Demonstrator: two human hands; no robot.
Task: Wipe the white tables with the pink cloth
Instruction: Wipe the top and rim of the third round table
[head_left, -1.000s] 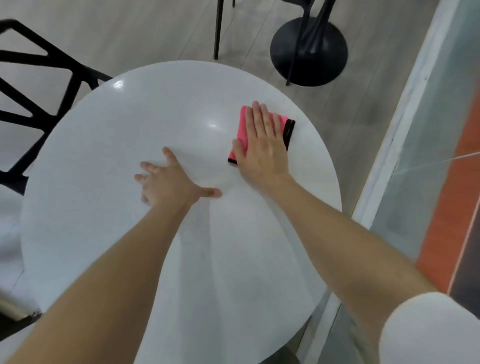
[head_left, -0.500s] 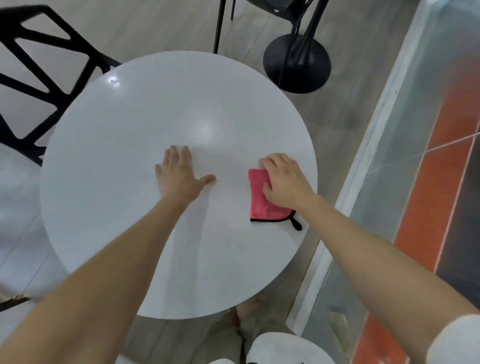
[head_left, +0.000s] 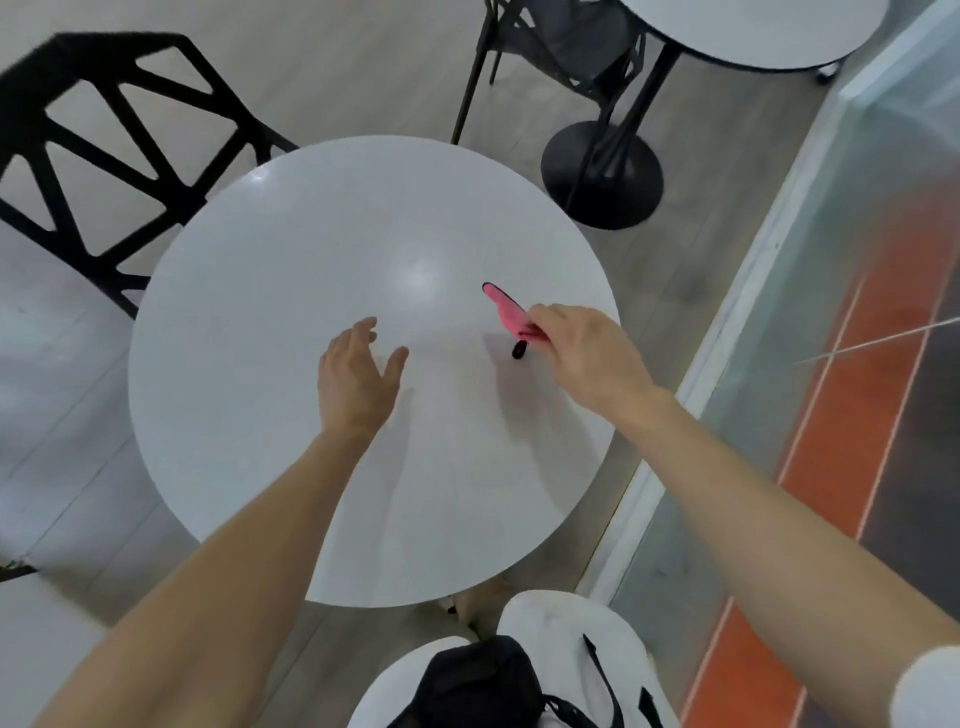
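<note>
We are standing at a round white counter (head_left: 291, 291) and looking down on it over both bare forearms. Our right grip (head_left: 587, 353) is reaching over the right part of the top, and its fingertips are pinching the pink cloth (head_left: 505, 310) by one end. The cloth is standing out edge-on from the fingers toward the middle of the counter, showing a black trim along its border. A small black loop (head_left: 518, 349) is hanging from it just below the pinch. A soft shadow is lying on the white top right under the cloth; we cannot tell whether the loop is touching the surface.

Our left grip (head_left: 358, 379) is hovering over the centre of the counter, well apart from the cloth. It is holding nothing, with its fingers relaxed and slightly bent and its thumb spread to the right. Whether the palm is touching the top we cannot tell.

A black open-frame chair (head_left: 104, 130) is standing beside the counter's far left edge. Beyond the far edge, a second white counter (head_left: 753, 36) is standing on a black round base (head_left: 602, 176), with another dark chair (head_left: 561, 47) beside it. A glass partition (head_left: 883, 218) is running along the right side.
</note>
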